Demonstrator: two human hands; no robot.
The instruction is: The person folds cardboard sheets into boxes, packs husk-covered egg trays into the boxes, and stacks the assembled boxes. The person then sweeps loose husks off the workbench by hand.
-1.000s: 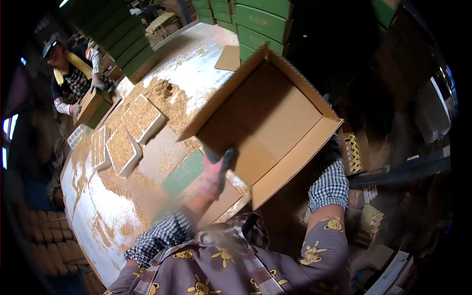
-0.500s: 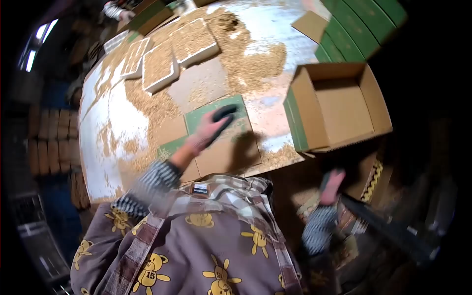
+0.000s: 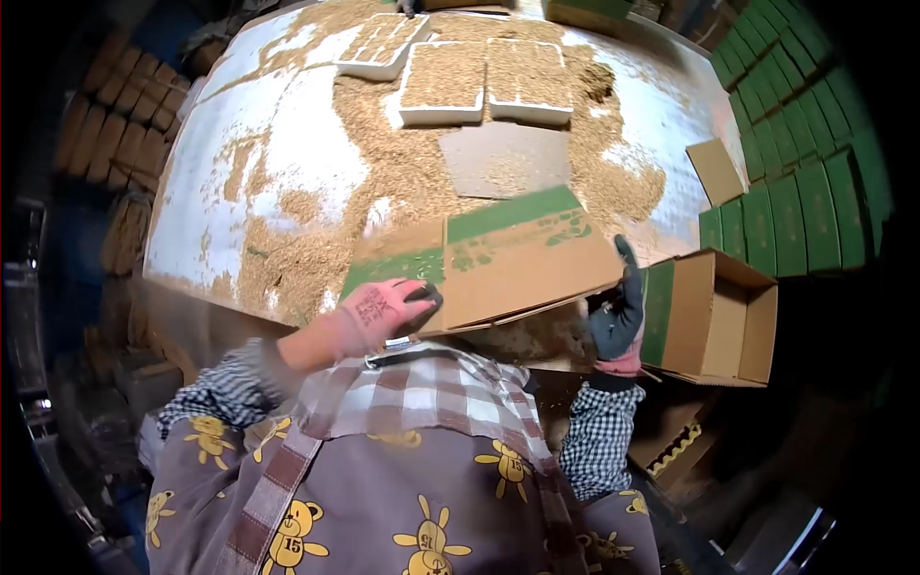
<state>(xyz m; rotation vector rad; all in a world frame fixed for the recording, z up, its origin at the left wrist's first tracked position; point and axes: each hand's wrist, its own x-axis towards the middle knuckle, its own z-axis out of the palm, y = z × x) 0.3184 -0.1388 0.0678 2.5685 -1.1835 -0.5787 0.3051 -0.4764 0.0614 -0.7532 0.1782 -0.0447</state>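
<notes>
A folded brown and green cardboard box lies flat at the table's near edge, its right side lifted a little. My left hand, in a pink and dark glove, grips its near left part with bent fingers. My right hand is at its right end, fingers upright and apart from the thumb, the cardboard's corner between them. To the right of my right hand stands an opened box, its hollow inside facing right and up.
White trays full of grain-like material sit at the table's far side. Loose material is scattered over the tabletop. Green boxes are stacked at the right. Another person's gloved hand touches a tray at the top.
The view has turned rightward and down. Both hands have come to the flat cardboard, whose right side has risen. My right hand let go of the opened box earlier.
</notes>
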